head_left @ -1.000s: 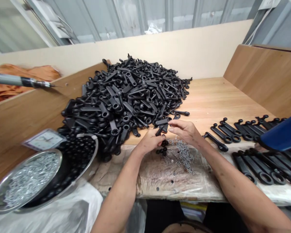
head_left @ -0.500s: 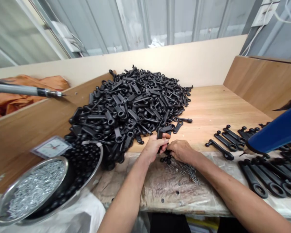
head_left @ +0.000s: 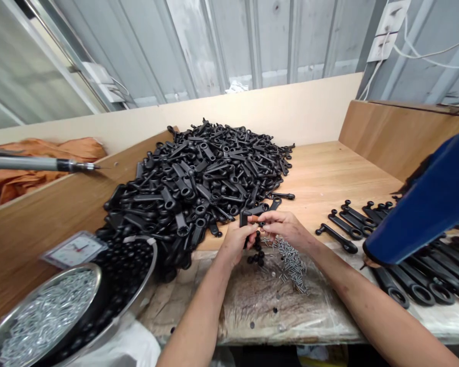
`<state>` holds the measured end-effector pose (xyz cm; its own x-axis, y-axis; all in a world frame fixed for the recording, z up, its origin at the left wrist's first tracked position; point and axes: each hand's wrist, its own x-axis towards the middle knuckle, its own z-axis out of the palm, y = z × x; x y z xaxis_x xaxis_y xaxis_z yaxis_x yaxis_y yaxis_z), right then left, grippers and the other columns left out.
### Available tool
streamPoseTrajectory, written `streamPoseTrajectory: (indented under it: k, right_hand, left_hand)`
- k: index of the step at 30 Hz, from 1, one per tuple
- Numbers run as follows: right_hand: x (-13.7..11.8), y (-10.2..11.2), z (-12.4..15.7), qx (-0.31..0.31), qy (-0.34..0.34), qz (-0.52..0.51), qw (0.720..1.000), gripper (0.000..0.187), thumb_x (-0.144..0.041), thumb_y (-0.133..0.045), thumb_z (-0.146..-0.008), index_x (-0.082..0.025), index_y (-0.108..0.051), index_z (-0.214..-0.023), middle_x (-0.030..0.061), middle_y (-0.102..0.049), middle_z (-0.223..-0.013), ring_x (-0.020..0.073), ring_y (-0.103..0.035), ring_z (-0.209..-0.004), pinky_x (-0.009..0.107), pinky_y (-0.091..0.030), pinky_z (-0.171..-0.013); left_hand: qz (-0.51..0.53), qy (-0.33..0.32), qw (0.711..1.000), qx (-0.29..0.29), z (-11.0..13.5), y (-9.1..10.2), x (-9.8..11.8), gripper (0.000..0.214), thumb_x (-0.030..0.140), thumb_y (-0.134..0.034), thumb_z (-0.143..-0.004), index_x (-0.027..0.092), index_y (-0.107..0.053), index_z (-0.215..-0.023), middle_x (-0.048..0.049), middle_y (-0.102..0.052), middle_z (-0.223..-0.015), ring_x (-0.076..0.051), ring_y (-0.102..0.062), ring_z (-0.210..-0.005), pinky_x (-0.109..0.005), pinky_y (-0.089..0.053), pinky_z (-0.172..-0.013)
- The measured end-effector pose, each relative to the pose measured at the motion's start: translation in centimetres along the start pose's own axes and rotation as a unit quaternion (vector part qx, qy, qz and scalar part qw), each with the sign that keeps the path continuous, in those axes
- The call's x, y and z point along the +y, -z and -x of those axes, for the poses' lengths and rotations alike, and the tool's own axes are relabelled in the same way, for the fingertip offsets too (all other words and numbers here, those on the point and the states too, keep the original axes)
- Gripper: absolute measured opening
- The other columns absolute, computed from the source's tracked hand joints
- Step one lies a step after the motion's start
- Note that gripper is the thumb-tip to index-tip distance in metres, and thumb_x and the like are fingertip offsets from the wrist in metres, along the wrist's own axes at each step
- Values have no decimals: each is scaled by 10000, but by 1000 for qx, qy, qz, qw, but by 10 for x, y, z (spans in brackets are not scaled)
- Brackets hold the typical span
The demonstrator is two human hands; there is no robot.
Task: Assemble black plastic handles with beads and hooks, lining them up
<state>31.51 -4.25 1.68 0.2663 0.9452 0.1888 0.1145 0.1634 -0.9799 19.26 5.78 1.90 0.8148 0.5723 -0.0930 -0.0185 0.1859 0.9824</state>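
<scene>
My left hand (head_left: 235,242) is closed round a black crank handle (head_left: 244,220), holding it nearly upright; an orange wrap covers one fingertip. Right beside it, the fingers of my right hand (head_left: 285,227) pinch a small black knob (head_left: 262,224), partly hidden by the fingers. Several loose black knobs (head_left: 256,259) lie on the bench below my hands. To the right of them spreads a heap of silver screws (head_left: 292,262). A large pile of black crank handles (head_left: 210,173) rises behind my left hand.
A metal bowl of screws (head_left: 49,316) rests over a basin of black knobs (head_left: 118,275) at left. Rows of crank handles (head_left: 415,283) lie at right under a blue power tool (head_left: 424,199). A grey pointed tool (head_left: 38,163) juts in from the left, above a small clock (head_left: 75,248).
My right hand has risen from the loose knobs to the handle in my left hand, fingers now pinching a knob. More screws show. The blue tool appears farther left as the view shifted.
</scene>
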Motion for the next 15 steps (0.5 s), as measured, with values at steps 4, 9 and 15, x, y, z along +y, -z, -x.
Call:
streamPoseTrajectory:
  k: [4, 9, 15]
  right_hand:
    - [-6, -5, 2, 54, -1, -134, 989, 250, -197, -664, -629, -153, -602, -866, -10, -624, -668, 74, -490, -467, 204, -396, -456]
    - [-9, -11, 3, 75, 2, -139, 987, 191, -247, -661, -657, -145, -604, -808, -21, -587, -579, 73, -476, -443, 196, -390, -420]
    - [-15, -9, 3, 102, -7, -94, 990, 189, -249, -575, -703, -138, -650, -837, 10, -595, -651, 104, -523, -561, 207, -430, -469]
  left_hand:
    - [5, -13, 1000, 19, 2, -6, -1, 247, 253, -584, -642, 124, -545, -848, 70, -413, -432, -56, -322, -377, -177, -222, -373]
    - [-25, -16, 999, 30, 4, -13, -4, 152, 249, -569, -614, 142, -525, -712, 67, -403, -425, -59, -314, -366, -190, -216, -365]
    - [-54, -55, 996, 45, 4, -16, -7, 119, 249, -563, -622, 153, -495, -600, 65, -397, -411, -60, -322, -367, -197, -229, -376]
